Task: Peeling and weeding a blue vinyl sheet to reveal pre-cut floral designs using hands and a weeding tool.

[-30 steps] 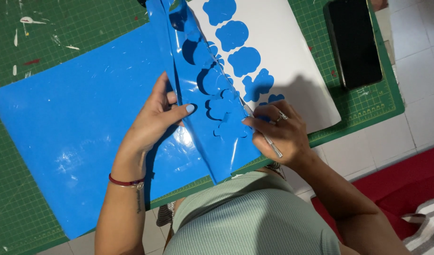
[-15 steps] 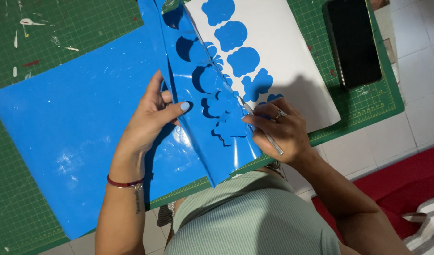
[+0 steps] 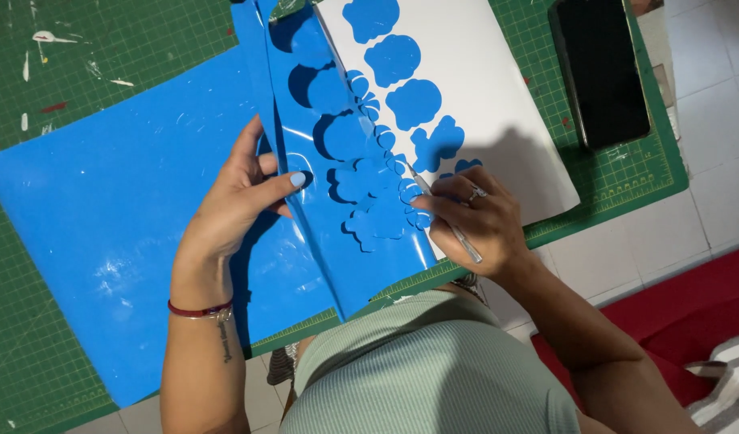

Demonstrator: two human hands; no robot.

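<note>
A glossy blue vinyl sheet (image 3: 104,217) lies on a green cutting mat (image 3: 80,72). Its peeled strip (image 3: 337,201), with cloud-shaped holes, folds up between my hands. My left hand (image 3: 241,201) pinches that strip from the left, thumb on top. My right hand (image 3: 474,217) holds a thin silver weeding tool (image 3: 450,225), tip touching a blue cut shape at the strip's edge. White backing paper (image 3: 498,104) to the right carries several blue cloud-shaped cutouts (image 3: 414,103).
A black phone (image 3: 601,72) lies face up on the mat's right side. White floor tiles (image 3: 707,169) lie past the mat's edge, and a red cloth (image 3: 691,305) sits at lower right. Paint flecks mark the mat's upper left.
My left hand has slid slightly up along the peeled strip. My right hand with the tool has barely shifted at the cutout edge.
</note>
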